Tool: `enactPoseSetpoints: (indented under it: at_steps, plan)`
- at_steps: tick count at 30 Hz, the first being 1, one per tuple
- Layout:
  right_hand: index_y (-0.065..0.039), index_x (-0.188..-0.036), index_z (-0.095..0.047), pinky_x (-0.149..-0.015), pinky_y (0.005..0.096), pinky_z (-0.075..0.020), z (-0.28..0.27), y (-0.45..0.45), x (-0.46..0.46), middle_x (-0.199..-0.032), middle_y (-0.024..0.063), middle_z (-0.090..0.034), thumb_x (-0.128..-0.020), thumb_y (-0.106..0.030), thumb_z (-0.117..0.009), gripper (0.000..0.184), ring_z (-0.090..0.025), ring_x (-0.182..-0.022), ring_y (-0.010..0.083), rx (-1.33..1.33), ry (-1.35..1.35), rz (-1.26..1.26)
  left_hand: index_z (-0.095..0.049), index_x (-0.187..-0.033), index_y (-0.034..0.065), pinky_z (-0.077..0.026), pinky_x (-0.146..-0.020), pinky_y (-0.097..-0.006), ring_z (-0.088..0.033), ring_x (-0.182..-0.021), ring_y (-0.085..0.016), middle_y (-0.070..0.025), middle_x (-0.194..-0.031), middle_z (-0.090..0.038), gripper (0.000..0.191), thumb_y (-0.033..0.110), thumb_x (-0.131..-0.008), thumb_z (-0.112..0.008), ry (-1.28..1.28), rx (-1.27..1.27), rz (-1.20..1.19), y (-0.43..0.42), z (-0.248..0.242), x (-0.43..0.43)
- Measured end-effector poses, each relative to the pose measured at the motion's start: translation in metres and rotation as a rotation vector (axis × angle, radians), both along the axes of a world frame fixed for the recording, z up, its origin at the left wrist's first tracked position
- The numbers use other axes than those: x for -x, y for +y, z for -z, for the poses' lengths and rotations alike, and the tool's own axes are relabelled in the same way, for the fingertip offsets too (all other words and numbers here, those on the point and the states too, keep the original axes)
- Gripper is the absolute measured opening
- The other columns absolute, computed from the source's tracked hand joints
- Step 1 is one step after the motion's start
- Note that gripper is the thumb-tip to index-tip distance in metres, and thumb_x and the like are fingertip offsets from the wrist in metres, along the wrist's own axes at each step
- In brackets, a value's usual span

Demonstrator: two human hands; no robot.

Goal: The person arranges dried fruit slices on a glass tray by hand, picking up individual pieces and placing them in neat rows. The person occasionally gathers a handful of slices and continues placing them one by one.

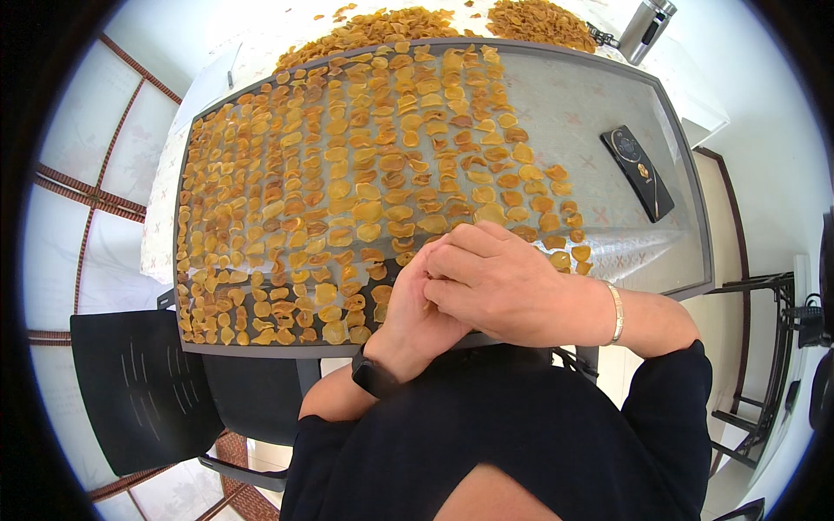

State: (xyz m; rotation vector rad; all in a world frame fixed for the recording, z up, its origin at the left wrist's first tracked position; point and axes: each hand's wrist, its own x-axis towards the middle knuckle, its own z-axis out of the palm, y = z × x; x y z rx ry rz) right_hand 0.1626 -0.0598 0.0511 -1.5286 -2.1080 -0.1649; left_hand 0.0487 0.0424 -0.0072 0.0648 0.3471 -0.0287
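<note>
My left hand (417, 312), with a dark watch at the wrist, is cupped above the near edge of a grey-framed mesh screen (260, 350). Over its palm lies my right hand (508, 286), fingers bent and touching the left hand; a gold-coloured bracelet circles that wrist. What lies between the hands is mostly hidden. Thin amber dried slices (337, 189) cover the left and middle of the screen in close rows. Beneath my hands, part of the rows is out of sight. The rows end on the right in a slanting edge near my right forearm.
A black smartphone (637, 172) lies on the screen's right side. Beyond the far rim are two heaps of slices, a wide one (391, 29) and a smaller one (541, 25). A steel flask (645, 31) stands at the back right. A black chair (143, 391) is at my left.
</note>
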Motion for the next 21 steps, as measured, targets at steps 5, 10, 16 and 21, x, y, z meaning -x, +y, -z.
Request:
enactPoseSetpoints:
  at_steps: [5,10,16,21]
  plan:
    - [-0.007,-0.086,-0.064,-0.072,0.0337,-0.0433,0.003,0.001,0.001,-0.088,0.0055,-0.053,-0.064,-0.012,-0.069,0.023,-0.051,-0.086,0.0233,-0.056,0.094,-0.008,-0.059,-0.116,0.0092,-0.050,-0.092,-0.0356,-0.062,-0.104,-0.020,-0.0056,-0.109,-0.065,0.031,0.030,-0.106,-0.037,-0.082,0.001,-0.012,-0.001,-0.001,0.002]
    - [-0.006,-0.091,-0.065,-0.075,0.0349,-0.0477,0.001,-0.004,0.002,-0.093,0.0063,-0.061,-0.070,-0.006,-0.068,0.021,-0.057,-0.088,0.0251,-0.092,0.310,-0.016,-0.059,-0.116,0.0074,-0.049,-0.095,-0.0390,-0.061,-0.107,-0.024,-0.0092,-0.111,-0.064,0.032,0.029,-0.105,-0.039,0.083,-0.939,-0.043,-0.011,-0.011,0.002]
    - [-0.005,-0.104,-0.063,-0.069,0.0315,-0.0539,-0.019,-0.021,-0.024,-0.093,0.0084,-0.065,-0.085,-0.004,-0.064,0.018,-0.067,-0.084,0.0223,0.043,0.646,0.191,-0.062,-0.111,0.0055,-0.047,-0.094,-0.0432,-0.057,-0.111,-0.029,-0.0133,-0.111,-0.064,0.031,0.030,-0.102,-0.045,0.075,-0.251,-0.064,-0.008,-0.014,0.001]
    - [-0.004,-0.101,-0.067,-0.066,0.0258,-0.0519,-0.012,-0.035,-0.114,-0.086,0.0048,-0.069,-0.094,-0.014,-0.064,0.012,-0.065,-0.076,0.0102,0.190,0.917,0.575,-0.065,-0.103,0.0034,-0.047,-0.092,-0.0415,-0.055,-0.106,-0.032,-0.0156,-0.110,-0.062,0.029,0.029,-0.100,-0.051,0.000,0.150,0.026,0.000,-0.005,-0.004]
